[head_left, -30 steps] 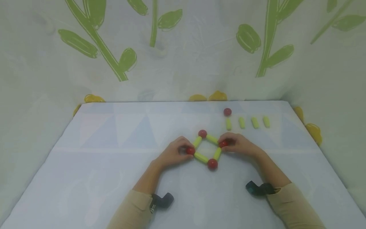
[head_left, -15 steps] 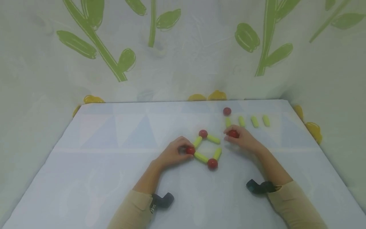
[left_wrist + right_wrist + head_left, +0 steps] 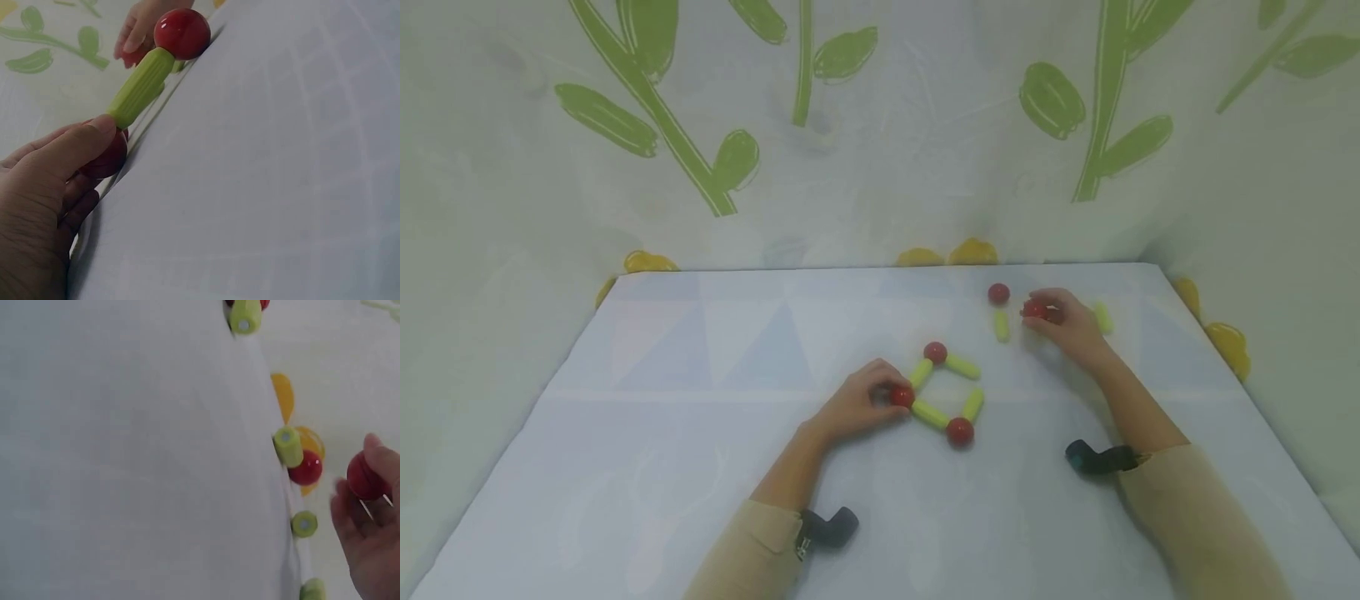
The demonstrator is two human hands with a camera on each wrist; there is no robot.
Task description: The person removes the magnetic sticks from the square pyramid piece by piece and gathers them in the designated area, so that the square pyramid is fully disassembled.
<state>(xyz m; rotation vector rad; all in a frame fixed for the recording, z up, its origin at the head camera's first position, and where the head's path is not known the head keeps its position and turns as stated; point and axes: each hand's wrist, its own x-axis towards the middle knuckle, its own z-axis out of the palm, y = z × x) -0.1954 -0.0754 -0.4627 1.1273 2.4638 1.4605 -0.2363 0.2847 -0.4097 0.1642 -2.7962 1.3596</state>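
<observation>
My left hand (image 3: 862, 402) grips a red ball (image 3: 902, 396) at the left corner of a four-sided figure on the table. Green rods join this ball to a top red ball (image 3: 935, 352) and a bottom red ball (image 3: 959, 432). At the figure's right, the upper rod (image 3: 962, 366) and lower rod (image 3: 973, 405) have free ends with a gap between. My right hand (image 3: 1072, 325) pinches another red ball (image 3: 367, 478), raised near the row of loose rods. It hides part of that row in the head view.
A loose red ball (image 3: 998, 293) lies at the back right, behind a loose green rod (image 3: 1002, 325). Another rod (image 3: 1102, 317) shows right of my right hand. The white table (image 3: 625, 467) ends at a wall with painted green leaves (image 3: 1052, 100).
My right hand has lifted the red ball off the figure's right corner and carried it back and to the right, over the loose rods. My left hand has stayed at its ball.
</observation>
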